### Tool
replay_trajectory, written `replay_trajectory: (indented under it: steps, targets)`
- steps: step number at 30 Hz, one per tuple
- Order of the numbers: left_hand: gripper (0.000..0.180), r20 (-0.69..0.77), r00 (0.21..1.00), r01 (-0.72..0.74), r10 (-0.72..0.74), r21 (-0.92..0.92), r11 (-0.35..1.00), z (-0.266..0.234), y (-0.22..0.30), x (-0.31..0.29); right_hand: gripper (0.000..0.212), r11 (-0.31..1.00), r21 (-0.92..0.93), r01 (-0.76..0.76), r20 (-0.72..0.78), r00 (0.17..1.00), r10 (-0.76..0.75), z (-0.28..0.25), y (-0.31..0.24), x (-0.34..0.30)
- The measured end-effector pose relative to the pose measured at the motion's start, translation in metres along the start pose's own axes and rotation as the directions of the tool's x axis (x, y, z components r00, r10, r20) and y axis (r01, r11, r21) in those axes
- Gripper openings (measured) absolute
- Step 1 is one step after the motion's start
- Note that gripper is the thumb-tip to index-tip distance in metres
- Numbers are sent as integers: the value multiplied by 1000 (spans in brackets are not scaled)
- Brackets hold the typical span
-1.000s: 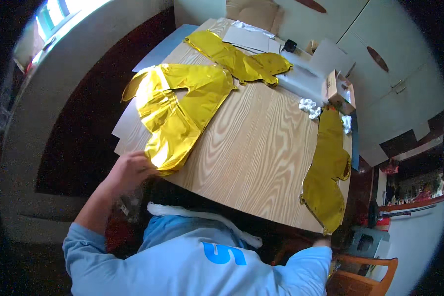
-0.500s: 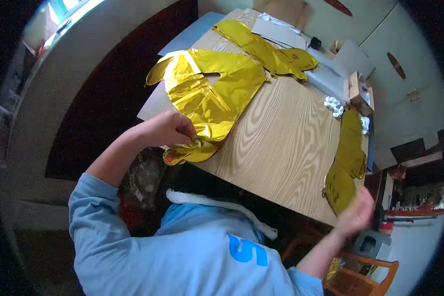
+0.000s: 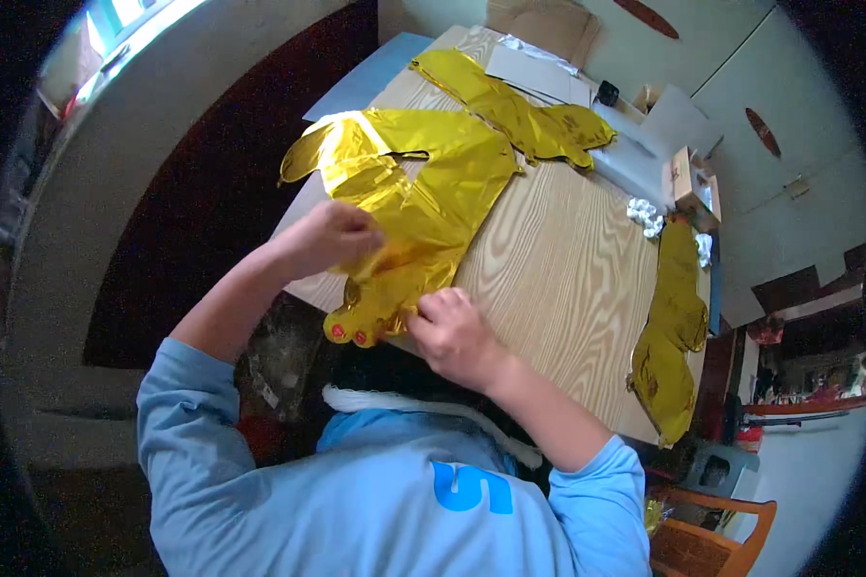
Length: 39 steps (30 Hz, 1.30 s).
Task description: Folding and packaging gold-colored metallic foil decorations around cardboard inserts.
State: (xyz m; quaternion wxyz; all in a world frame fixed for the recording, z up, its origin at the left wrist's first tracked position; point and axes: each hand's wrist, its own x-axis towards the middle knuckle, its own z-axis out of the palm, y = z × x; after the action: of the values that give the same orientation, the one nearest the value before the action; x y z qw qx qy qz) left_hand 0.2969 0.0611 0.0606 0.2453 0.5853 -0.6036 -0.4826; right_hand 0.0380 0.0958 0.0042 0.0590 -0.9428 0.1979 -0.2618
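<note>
A flat, shiny gold foil balloon [image 3: 443,183] lies on the wooden table in front of me. Its near end, with two red round spots, hangs at the table's near edge. Over its left side is my left hand [image 3: 325,240], fingers curled and their tips smeared by motion, so any hold on the foil cannot be made out. My right hand [image 3: 452,337] is closed at the balloon's near right edge, its fingers bent around the foil. Beyond lies a second gold foil balloon [image 3: 510,108], and another gold foil balloon [image 3: 666,332] rests along the table's right edge.
White crumpled pieces [image 3: 645,217] and a small wooden box [image 3: 691,188] sit at the table's right edge. Farther back are grey-white sheets [image 3: 539,75] and a small black object [image 3: 607,93]. An orange-brown wooden chair [image 3: 755,539] stands at the lower right.
My right hand has come from the right-hand balloon to the near end of the middle one. My left hand has risen slightly. The near end has shifted, and two red spots now show.
</note>
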Motion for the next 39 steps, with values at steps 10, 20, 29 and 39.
replay_trajectory:
  steps: [10, 20, 29, 39]
  targets:
    - [17, -325, 889, -255, 324, 237, 937, -3, 39, -12, 13, 985, -48, -164, 151, 974, 170, 0, 96, 45]
    - [66, -438, 716, 201, 543, 875, 441, -23, 41, -14, 58, 870, -305, -387, 195, 869, 455, 5, 86, 48]
    - [73, 87, 915, -210, 394, 936, 282, 60, 52, 114, 37, 901, -332, -280, 51, 948, 313, 1, 91, 47]
    - [35, -111, 950, -205, 291, 479, 853, 27, 39, 141, 50, 894, -332, -302, 154, 917, 367, 4, 159, 66]
